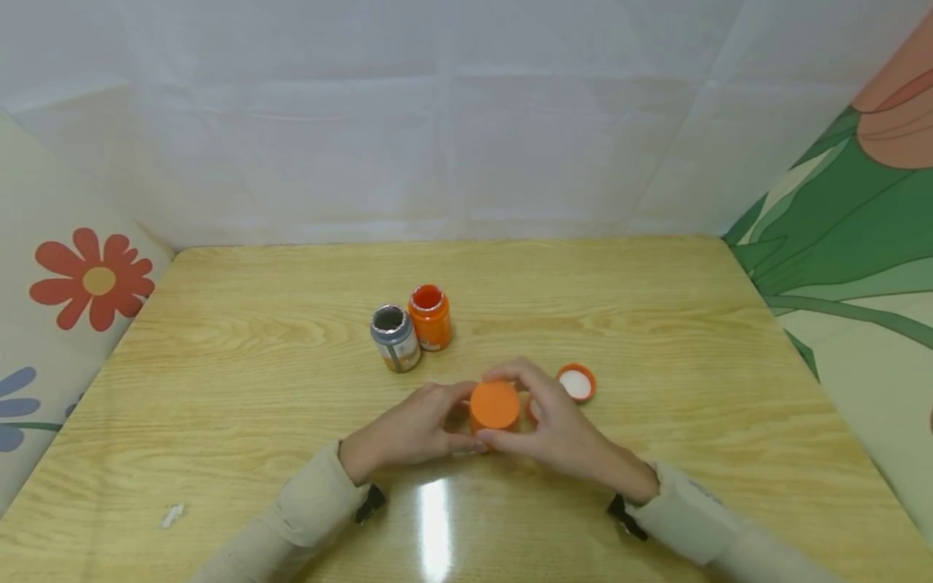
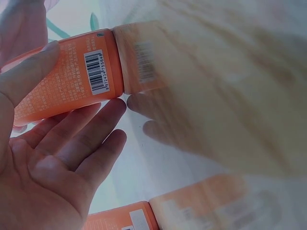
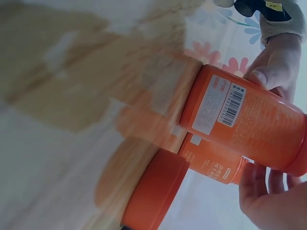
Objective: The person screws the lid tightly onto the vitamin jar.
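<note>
An orange jar (image 3: 249, 120) with its orange lid (image 1: 495, 403) on stands upright on the table between both hands. My left hand (image 1: 419, 425) holds the jar's body from the left. In the left wrist view, its thumb lies along the printed label beside a barcode, with the fingers on the other side. From the right, my right hand (image 1: 550, 425) grips the lid, thumb in front and fingers behind. Beyond the hands, an open orange jar (image 1: 432, 324) and an open grey jar (image 1: 397, 344) stand side by side, lids off.
An upturned orange lid (image 1: 577, 382) with a white liner lies right of the jar. Another lid (image 1: 534, 408) is mostly hidden by my right hand. A small white scrap (image 1: 172, 516) lies at the table's front left. White cloth hangs behind the wooden table (image 1: 656, 308).
</note>
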The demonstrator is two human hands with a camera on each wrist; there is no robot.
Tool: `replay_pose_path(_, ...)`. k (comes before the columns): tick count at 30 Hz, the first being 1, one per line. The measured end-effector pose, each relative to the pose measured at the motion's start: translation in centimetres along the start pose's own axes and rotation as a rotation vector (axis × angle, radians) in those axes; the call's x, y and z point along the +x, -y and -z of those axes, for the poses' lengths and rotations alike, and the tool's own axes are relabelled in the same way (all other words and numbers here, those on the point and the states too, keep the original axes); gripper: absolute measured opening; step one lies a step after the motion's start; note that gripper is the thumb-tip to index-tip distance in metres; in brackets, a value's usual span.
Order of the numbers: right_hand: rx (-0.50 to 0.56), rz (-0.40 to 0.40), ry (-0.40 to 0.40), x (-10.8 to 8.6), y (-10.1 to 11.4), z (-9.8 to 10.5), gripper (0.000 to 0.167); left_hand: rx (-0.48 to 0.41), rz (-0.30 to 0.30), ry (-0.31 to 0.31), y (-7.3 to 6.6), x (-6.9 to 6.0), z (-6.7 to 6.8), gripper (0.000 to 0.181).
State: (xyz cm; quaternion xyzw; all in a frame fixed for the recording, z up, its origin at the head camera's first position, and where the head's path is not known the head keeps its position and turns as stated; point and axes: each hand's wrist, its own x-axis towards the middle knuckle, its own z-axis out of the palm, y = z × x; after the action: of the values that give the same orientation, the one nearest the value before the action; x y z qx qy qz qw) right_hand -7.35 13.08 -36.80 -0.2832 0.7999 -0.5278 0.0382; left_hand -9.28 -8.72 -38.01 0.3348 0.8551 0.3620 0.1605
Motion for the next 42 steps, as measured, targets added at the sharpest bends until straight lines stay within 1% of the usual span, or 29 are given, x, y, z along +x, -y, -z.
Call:
replay_pose_path(4,0.023,-0.043,-0.007,0.0,0.0,-0.2,0.058,0.002,0.009,0.003,-0.1,0.0,0.0,0.049)
replay_pose_path(6,0.018,-0.060,-0.004,0.0,0.1,-0.1,0.061,0.003,0.011,0.004,-0.1,0.0,0.0,0.050)
replay_pose_path(10,-0.016,-0.048,0.014,-0.1,0.1,0.0,0.065,0.001,0.016,0.005,-0.1,0.0,0.0,0.051)
replay_pose_path(15,-0.043,-0.030,0.031,-0.2,0.1,0.3,0.063,0.006,0.021,0.001,-0.2,-0.1,0.0,0.052)
replay_pose_path(18,-0.032,-0.033,0.027,-0.2,0.1,0.3,0.062,0.014,0.021,-0.004,-0.2,-0.1,0.0,0.052)
replay_pose_path(24,0.030,-0.056,0.007,-0.1,0.0,-0.1,0.062,0.022,0.016,-0.008,-0.3,-0.1,0.0,0.054)
replay_pose_path(27,0.034,-0.060,0.007,0.0,0.0,-0.1,0.064,0.028,0.010,-0.008,-0.3,-0.1,0.0,0.055)
replay_pose_path(30,-0.003,-0.040,0.022,-0.2,0.0,0.1,0.066,0.040,0.011,-0.010,-0.3,-0.2,0.0,0.055)
replay_pose_path(34,-0.077,0.021,0.065,-0.4,-0.1,0.7,0.069,0.040,0.003,-0.016,-0.3,-0.2,-0.1,0.054)
replay_pose_path(36,-0.096,0.053,0.092,-0.5,-0.3,1.1,0.068,0.034,-0.007,-0.019,-0.2,-0.2,-0.1,0.054)
replay_pose_path(39,-0.096,0.093,0.122,-0.5,-0.7,1.3,0.064,0.023,-0.021,-0.022,-0.1,-0.2,-0.1,0.055)
replay_pose_path(42,-0.092,0.103,0.123,-0.4,-0.9,1.3,0.060,0.021,-0.023,-0.022,0.0,-0.2,-0.1,0.055)
